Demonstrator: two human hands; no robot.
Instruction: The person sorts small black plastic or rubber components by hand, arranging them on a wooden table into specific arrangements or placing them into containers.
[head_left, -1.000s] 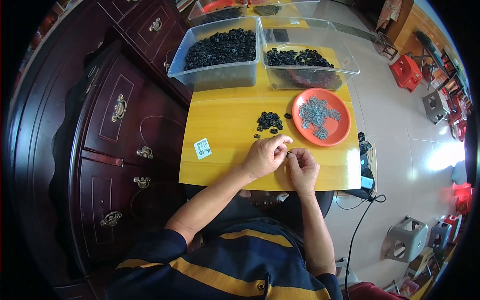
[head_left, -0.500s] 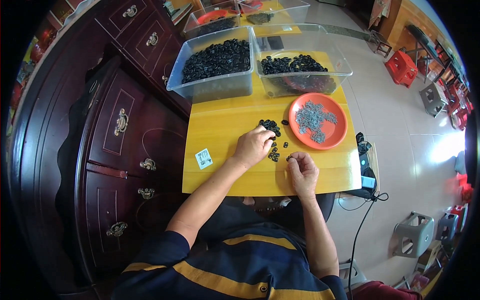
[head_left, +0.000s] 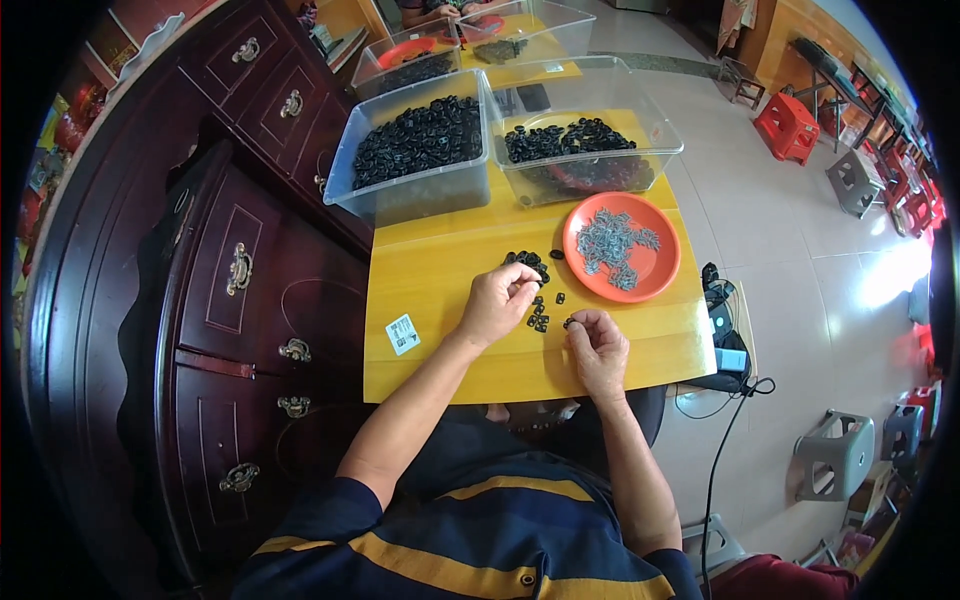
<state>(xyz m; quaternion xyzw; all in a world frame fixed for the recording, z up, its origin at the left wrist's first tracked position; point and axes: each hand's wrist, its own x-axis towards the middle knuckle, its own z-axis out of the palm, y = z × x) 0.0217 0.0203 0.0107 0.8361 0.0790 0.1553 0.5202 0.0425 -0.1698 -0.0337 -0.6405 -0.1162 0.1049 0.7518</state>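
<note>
My left hand [head_left: 497, 305] is at the near edge of a small pile of black oval plastic pieces [head_left: 524, 261], thumb and forefinger pinched together. Whatever is between those fingertips is too small to make out. To its right, my right hand [head_left: 600, 350] pinches a small black plastic piece [head_left: 569, 323] just above the yellow table [head_left: 455, 365]. Several black pieces with holes [head_left: 540, 322] lie in a loose group between the hands. Beyond my right hand, an orange plate [head_left: 655, 268] carries a heap of small grey parts [head_left: 612, 243].
Two clear plastic bins, a left one [head_left: 420, 193] and a right one [head_left: 665, 148], hold black pieces at the table's back. A printed white label [head_left: 403, 334] lies at left. Dark wooden drawers [head_left: 250, 250] flank the table. Past the bins, another person's hands [head_left: 447, 13] show.
My left hand has drawn back slightly from the pile, its fingers still pinched. My right hand keeps its pinch near the same spot. The view has shifted a little, and another person's hands now show.
</note>
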